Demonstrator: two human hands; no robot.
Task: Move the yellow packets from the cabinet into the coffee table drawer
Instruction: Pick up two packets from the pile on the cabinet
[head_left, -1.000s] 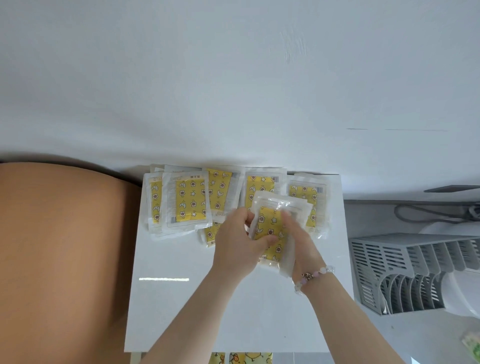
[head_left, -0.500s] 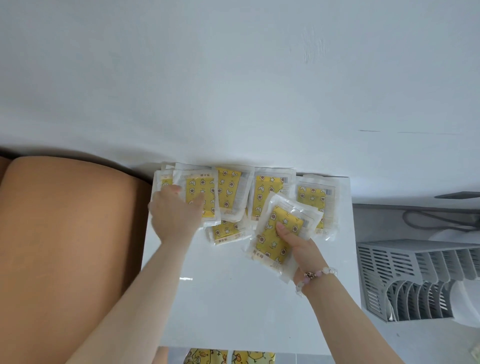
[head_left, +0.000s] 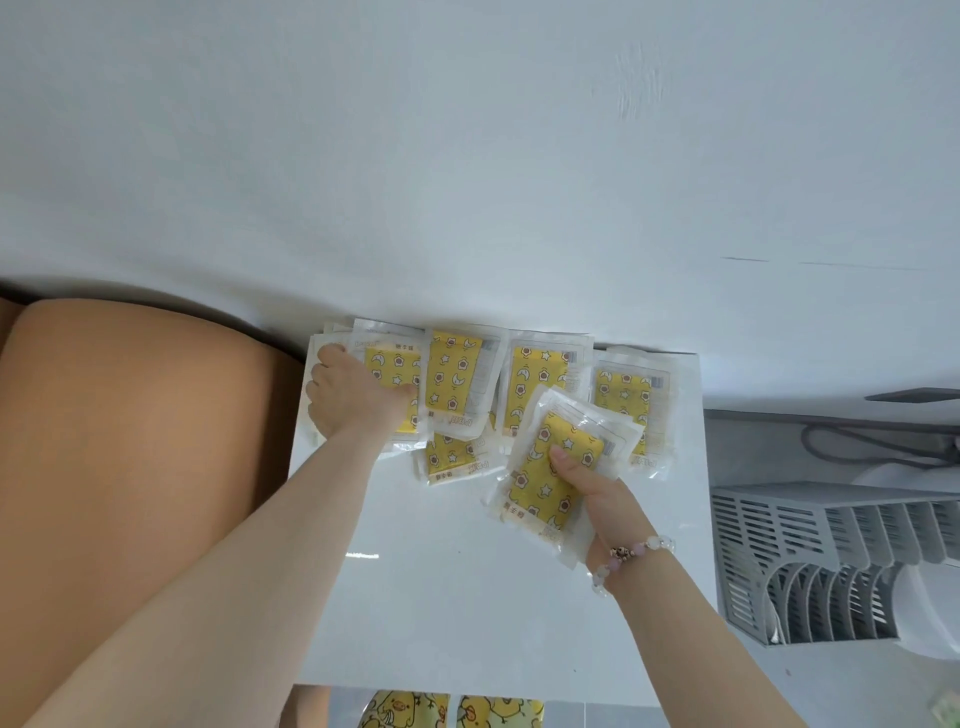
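Observation:
Several yellow packets in clear wrappers lie along the back of a white cabinet top (head_left: 467, 597), against the wall. My right hand (head_left: 597, 488) grips a small stack of yellow packets (head_left: 550, 478), lifted a little above the surface, right of centre. My left hand (head_left: 353, 400) lies on the leftmost packet pile (head_left: 387, 364), fingers wrapped over its left edge and thumb on its front. More packets (head_left: 454, 374) (head_left: 535, 379) (head_left: 626, 400) rest between and behind the hands; one packet (head_left: 452, 457) lies lower down. The coffee table drawer is not in view.
A tan leather cushion (head_left: 130, 467) fills the left, right beside the cabinet. A grey slatted rack (head_left: 810, 551) and a dark cable (head_left: 872, 441) are at the right. The white wall (head_left: 467, 156) stands behind. Yellow patterned clothing (head_left: 447, 712) shows at the bottom.
My left hand let go of the stack held by both hands and moved left onto the leftmost pile. My right hand kept the stack and tilted it slightly.

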